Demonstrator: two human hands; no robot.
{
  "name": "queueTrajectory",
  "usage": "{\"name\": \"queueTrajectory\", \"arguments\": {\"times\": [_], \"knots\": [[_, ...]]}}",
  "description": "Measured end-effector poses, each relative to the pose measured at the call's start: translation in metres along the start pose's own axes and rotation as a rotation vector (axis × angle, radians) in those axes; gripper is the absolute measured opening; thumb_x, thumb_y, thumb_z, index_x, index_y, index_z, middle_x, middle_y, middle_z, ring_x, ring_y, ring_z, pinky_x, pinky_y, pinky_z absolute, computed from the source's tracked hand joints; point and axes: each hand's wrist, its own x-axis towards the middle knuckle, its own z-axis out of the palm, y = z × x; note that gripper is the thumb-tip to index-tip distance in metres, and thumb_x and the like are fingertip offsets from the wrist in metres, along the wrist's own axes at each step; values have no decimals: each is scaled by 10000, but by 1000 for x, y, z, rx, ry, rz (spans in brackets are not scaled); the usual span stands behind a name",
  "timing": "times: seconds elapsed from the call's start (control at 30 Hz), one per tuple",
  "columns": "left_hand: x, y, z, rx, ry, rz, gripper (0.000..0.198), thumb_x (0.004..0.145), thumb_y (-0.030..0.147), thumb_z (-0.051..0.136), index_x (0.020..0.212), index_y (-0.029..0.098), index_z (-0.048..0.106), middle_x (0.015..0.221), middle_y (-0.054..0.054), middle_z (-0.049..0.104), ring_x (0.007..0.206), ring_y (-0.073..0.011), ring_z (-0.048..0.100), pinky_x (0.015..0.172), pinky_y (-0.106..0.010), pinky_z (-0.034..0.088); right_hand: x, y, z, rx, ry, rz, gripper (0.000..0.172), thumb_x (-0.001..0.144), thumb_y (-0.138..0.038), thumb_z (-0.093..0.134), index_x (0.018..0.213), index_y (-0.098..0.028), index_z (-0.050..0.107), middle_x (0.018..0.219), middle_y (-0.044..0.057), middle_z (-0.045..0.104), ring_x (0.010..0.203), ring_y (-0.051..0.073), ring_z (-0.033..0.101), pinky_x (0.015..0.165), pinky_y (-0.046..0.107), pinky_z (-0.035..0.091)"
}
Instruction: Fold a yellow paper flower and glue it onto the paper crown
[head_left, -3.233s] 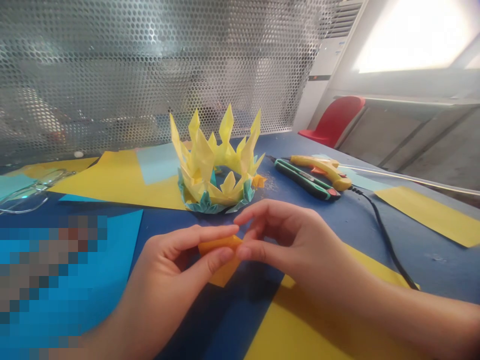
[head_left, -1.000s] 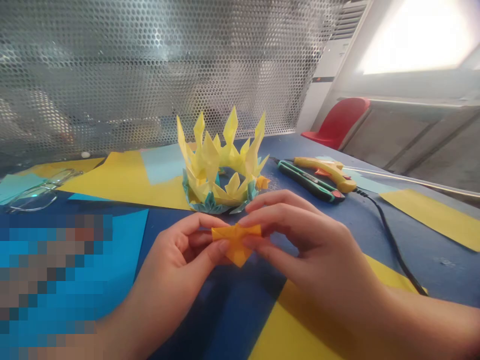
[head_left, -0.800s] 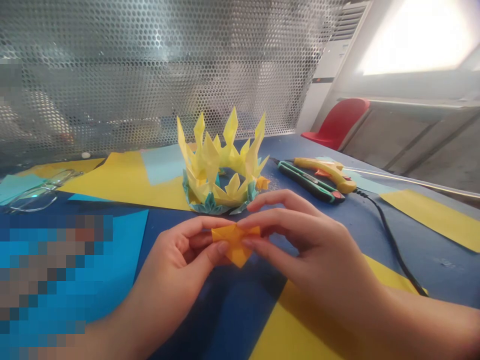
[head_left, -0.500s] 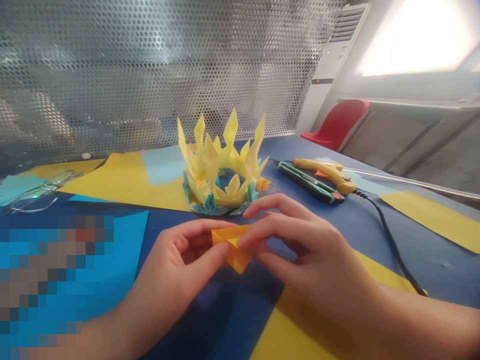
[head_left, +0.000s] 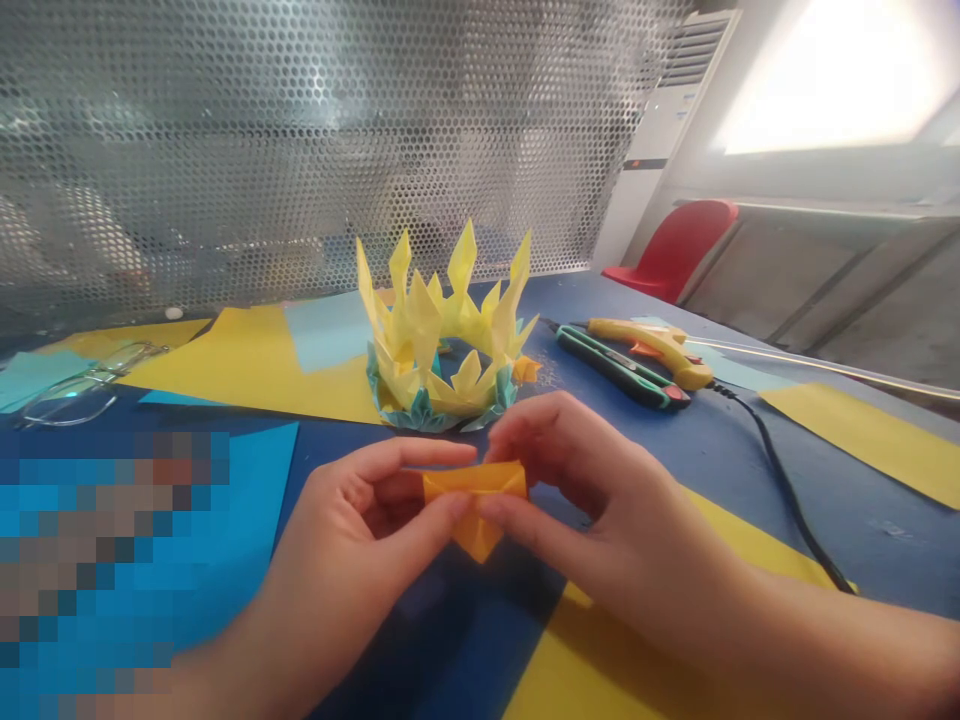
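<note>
A small piece of folded orange paper (head_left: 477,480) is held up above the blue table, its pointed end downward. My left hand (head_left: 375,540) pinches its left side, thumb on the near face and fingers behind. On the other side my right hand (head_left: 585,500) grips it the same way, its thumb pressed near the centre fold. The two thumbs almost meet. Just beyond my fingers stands a crown of folded paper (head_left: 424,330), with tall yellow points and a teal base. A bit of folded orange paper (head_left: 526,370) lies at the crown's right.
To the right lie a green-and-black cutter (head_left: 611,365) and a yellow glue gun (head_left: 660,350) with a black cord (head_left: 772,460). Glasses (head_left: 82,385) rest at the left. Yellow sheets (head_left: 247,360) and a blue sheet (head_left: 247,500) cover parts of the table. A perforated metal screen (head_left: 300,150) stands behind.
My right thumb has moved onto the orange paper's near face and its fingers have gone behind. More of the paper's top edge shows, now nearly level.
</note>
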Motion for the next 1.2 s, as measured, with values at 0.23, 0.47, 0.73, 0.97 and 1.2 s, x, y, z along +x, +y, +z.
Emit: {"name": "queueTrajectory", "arguments": {"times": [0.23,0.47,0.73,0.97,1.2], "knots": [[-2,1,2,35,23,12,287,775,152,800,1030,277,753,747,50,834,715,-115,793,651,-89,585,-3,-7,-2,-149,15,2,119,813,-218,699,696,-199,694,620,-24,685,555,98,574,525,191,468],[2,4,1,56,92,40,374,767,224,816,1092,217,630,709,34,788,702,-124,762,648,-132,588,1,-7,-2,175,-72,178,100,721,-243,811,773,-181,752,709,12,748,641,136,658,578,209,532],[4,3,-1,23,82,53,268,778,221,809,677,204,562,789,52,738,728,-87,685,665,-128,551,7,-6,-2,748,-167,473,161,582,-173,927,668,-207,795,636,-43,755,603,79,693,665,146,583],[3,2,-4,151,99,113,144,760,263,811,647,226,728,1095,4,694,1050,-146,665,844,-137,515,7,-4,-1,893,-191,556,226,544,-123,939,684,-198,777,660,-36,779,604,62,722,606,98,570],[0,2,-2,259,-27,91,149,880,227,664,913,275,801,1001,5,769,988,-175,694,908,-210,535,8,-7,-2,636,-80,452,188,625,-200,913,752,-179,777,731,-27,779,702,82,724,694,123,579]]}}
